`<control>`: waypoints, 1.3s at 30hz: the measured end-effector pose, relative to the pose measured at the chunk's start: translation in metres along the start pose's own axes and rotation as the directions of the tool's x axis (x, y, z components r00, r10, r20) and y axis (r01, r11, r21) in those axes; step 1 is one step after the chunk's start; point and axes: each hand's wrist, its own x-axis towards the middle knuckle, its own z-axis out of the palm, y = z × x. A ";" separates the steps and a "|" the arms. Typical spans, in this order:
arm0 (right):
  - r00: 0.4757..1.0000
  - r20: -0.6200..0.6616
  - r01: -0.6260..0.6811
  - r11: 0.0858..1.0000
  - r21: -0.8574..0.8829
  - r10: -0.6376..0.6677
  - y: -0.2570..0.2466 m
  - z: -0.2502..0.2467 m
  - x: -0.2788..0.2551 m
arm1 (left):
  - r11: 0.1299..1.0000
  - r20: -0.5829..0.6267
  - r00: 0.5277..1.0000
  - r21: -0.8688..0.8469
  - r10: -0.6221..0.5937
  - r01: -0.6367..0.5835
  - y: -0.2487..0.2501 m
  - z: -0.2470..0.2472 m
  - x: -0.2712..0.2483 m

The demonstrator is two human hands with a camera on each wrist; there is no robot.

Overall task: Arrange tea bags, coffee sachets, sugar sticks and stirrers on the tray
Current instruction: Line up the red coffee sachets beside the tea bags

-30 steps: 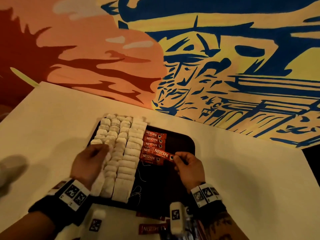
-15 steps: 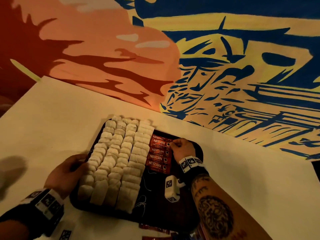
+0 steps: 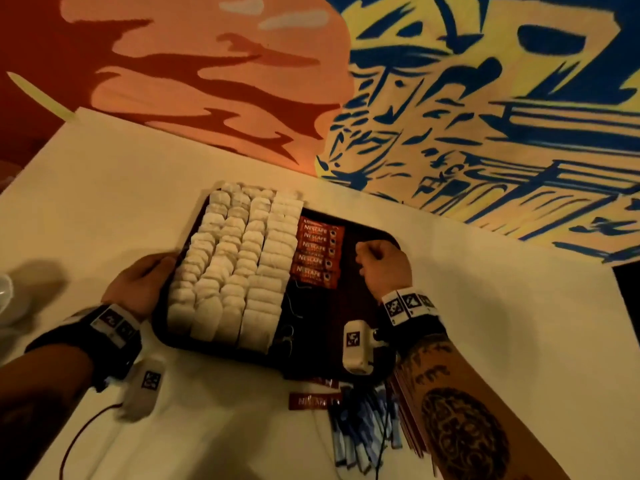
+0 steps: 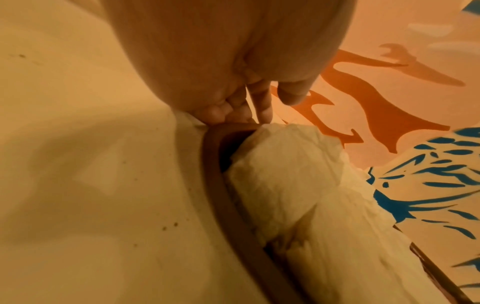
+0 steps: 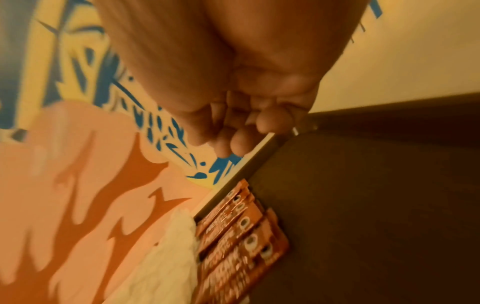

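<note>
Nearest me on the bench, by its near edge, I see a loose sachet, a heap of blue-and-white sticks and a dark red stack half under my right forearm; what that stack is I cannot tell.

Just beyond them sits the tray. My left grip is at its left edge, fingers touching the rim and thumb lifted above it. I cannot tell whether it clasps the rim or only rests there.

The tray's left half is filled with four rows of tea bags, running from its near edge to its far edge, strings trailing onto the bare floor beside them.

My right grip is over the tray's right half, curled into a loose fist, empty as far as I can see, its fingertips near the far rim.

Left of it, against the tea bags at the tray's far edge, five sachets lie overlapped in a column.
</note>
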 end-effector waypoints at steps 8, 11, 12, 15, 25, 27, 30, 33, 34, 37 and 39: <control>0.908 0.420 0.107 0.967 -0.233 0.001 0.050 -0.001 -0.176 | 1.000 -0.014 1.000 -0.014 -0.011 0.010 -0.011 -0.001 0.004; 0.884 0.466 0.190 0.884 -0.428 0.036 0.065 0.024 -0.215 | 1.000 -0.014 1.000 -0.005 0.007 -0.007 -0.021 -0.004 0.000; 0.892 0.450 0.188 0.865 -0.466 0.048 0.070 0.030 -0.216 | 1.000 -0.023 1.000 -0.018 -0.005 0.004 -0.024 -0.003 -0.001; 0.922 0.385 0.192 0.817 -0.544 0.039 0.075 0.045 -0.217 | 0.999 -0.051 0.998 -0.041 -0.033 0.031 -0.037 -0.005 -0.018; 0.941 0.339 0.255 0.702 -0.665 -0.020 0.048 0.054 -0.208 | 0.844 -0.025 0.990 0.525 0.142 -0.108 -0.059 0.002 -0.025; 0.931 0.364 0.268 0.680 -0.683 -0.002 0.044 0.053 -0.202 | 0.801 -0.029 0.989 0.590 0.143 -0.099 -0.058 0.004 -0.021; 0.919 0.392 0.270 0.668 -0.693 0.035 0.043 0.060 -0.201 | 0.772 -0.028 0.989 0.628 0.146 -0.096 -0.059 -0.001 -0.012; 0.905 0.422 0.274 0.691 -0.669 0.049 0.049 0.070 -0.209 | 0.776 -0.055 0.989 0.627 0.134 -0.070 -0.059 -0.004 -0.009; 0.905 0.425 0.289 0.690 -0.663 0.029 0.051 0.073 -0.213 | 0.779 -0.059 0.990 0.624 0.131 -0.066 -0.058 -0.005 -0.009; 0.907 0.418 0.342 0.667 -0.662 -0.049 0.056 0.081 -0.228 | 0.741 -0.020 0.992 0.667 0.121 -0.077 -0.056 -0.014 -0.009; 0.905 0.423 0.338 0.682 -0.649 -0.046 0.057 0.082 -0.235 | 0.702 0.016 0.992 0.705 0.123 -0.098 -0.069 -0.017 0.008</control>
